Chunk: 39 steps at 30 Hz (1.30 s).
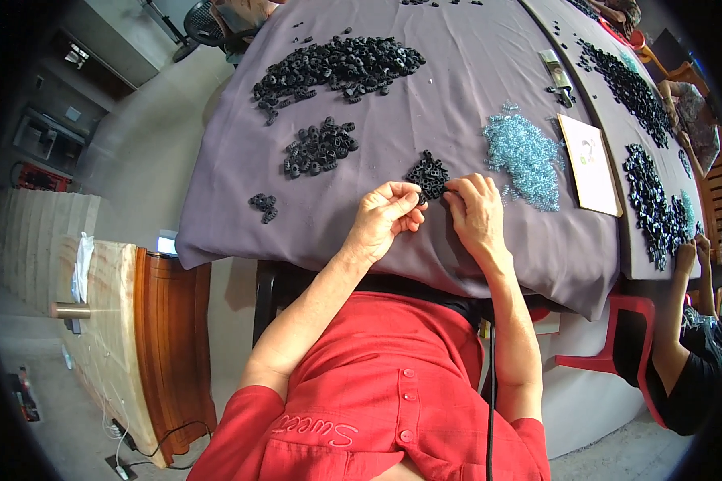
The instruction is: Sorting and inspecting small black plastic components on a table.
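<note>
Big table with a grey-purple cloth point(489, 64) fills most of the view. Up top there's a large heap of black ring parts point(337, 66), then a pile of clear blue beads point(525, 156) off to the right, and a medium black pile point(319, 148) left of centre. Both forearms come up from the red shirt and angle in toward each other. Left hand point(383, 220) is curled, fingertips pinching the small black cluster point(427, 176) by its lower left edge. Right hand point(475, 210) is knuckles up, fingers pinching the cluster's right side. The cluster sits on the cloth, between both hands.
</note>
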{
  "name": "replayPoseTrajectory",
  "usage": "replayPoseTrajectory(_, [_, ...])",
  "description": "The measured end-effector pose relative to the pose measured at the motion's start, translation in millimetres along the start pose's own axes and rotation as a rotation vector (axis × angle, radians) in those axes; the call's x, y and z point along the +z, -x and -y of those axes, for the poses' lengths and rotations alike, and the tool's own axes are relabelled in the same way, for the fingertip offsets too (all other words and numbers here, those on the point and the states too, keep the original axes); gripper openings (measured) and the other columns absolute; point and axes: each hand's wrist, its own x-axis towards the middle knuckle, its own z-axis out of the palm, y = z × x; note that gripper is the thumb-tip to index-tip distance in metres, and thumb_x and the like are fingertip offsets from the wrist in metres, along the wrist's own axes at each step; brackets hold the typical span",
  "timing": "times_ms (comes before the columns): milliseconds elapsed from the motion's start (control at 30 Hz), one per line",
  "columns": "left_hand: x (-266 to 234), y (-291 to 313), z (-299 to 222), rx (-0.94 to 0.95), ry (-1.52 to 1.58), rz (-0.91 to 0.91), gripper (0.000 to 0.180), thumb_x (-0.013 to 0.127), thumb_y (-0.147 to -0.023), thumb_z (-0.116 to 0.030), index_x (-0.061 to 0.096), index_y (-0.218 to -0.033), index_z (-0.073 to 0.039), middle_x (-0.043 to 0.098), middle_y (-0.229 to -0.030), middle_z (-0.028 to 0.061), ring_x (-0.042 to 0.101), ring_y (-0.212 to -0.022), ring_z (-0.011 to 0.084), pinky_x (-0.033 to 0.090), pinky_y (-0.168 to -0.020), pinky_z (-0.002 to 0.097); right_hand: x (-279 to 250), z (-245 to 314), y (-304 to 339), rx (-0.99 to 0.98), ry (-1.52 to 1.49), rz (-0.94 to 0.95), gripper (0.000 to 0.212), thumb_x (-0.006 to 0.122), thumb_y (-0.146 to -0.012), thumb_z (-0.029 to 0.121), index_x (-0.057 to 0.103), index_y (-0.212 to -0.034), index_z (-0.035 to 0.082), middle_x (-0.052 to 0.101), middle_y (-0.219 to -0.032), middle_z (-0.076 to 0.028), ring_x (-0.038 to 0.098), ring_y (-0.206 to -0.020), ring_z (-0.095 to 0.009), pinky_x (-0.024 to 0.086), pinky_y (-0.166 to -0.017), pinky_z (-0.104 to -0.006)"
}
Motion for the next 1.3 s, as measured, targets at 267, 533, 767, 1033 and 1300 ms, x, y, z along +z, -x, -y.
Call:
replayPoseTrajectory(267, [0,0,0,0.003,-0.009,-0.002,0.012,0.058,-0.091,-0.011,0.058,-0.101,-0.003,0.065,-0.085,0.0092,0.061,-0.067,0.0130,0.049,-0.059,0.0230,2,-5,3,0.041,0.098,0.060,0.015,0.061,-0.078,0.006,0.060,-0.092,0.008,0.052,-0.085,-0.010,0.051,-0.081,-0.029,0.040,-0.073,-0.0402])
replayPoseTrajectory(533, [-1,1,2,0.043,-0.007,0.013,0.013,0.059,-0.090,-0.011,0.061,-0.102,-0.005,0.065,-0.084,0.0086,0.061,-0.067,0.0124,0.050,-0.058,0.0227,-8,7,4,0.162,-0.272,-0.066,0.012,0.052,-0.083,-0.004,0.054,-0.094,0.002,0.055,-0.083,-0.010,0.057,-0.074,-0.021,0.046,-0.066,-0.0302])
replayPoseTrajectory(767, [0,0,4,0.080,0.022,-0.008,0.014,0.062,-0.088,-0.013,0.060,-0.099,-0.005,0.065,-0.081,0.0069,0.061,-0.063,0.0102,0.050,-0.055,0.0201,-4,28,9,0.489,-0.826,0.178,0.009,0.052,-0.089,0.001,0.054,-0.098,0.000,0.057,-0.080,-0.002,0.054,-0.068,-0.007,0.046,-0.063,-0.0222])
replayPoseTrajectory(1033, [5,2,4,0.082,-0.084,-0.066,0.014,0.065,-0.087,-0.014,0.062,-0.097,-0.005,0.063,-0.073,0.0034,0.059,-0.059,0.0086,0.048,-0.052,0.0191,-4,34,8,0.503,-0.837,0.208,0.010,0.053,-0.089,0.000,0.053,-0.098,0.000,0.057,-0.083,-0.002,0.055,-0.070,-0.007,0.047,-0.065,-0.0219])
replayPoseTrajectory(1300, [7,2,6,0.108,-0.127,-0.092,0.014,0.066,-0.086,-0.014,0.063,-0.097,-0.006,0.063,-0.072,0.0031,0.059,-0.059,0.0093,0.047,-0.052,0.0196,-5,37,8,0.500,-0.835,0.179,0.011,0.055,-0.087,0.001,0.053,-0.098,-0.002,0.059,-0.082,-0.005,0.057,-0.070,-0.009,0.049,-0.064,-0.0242])
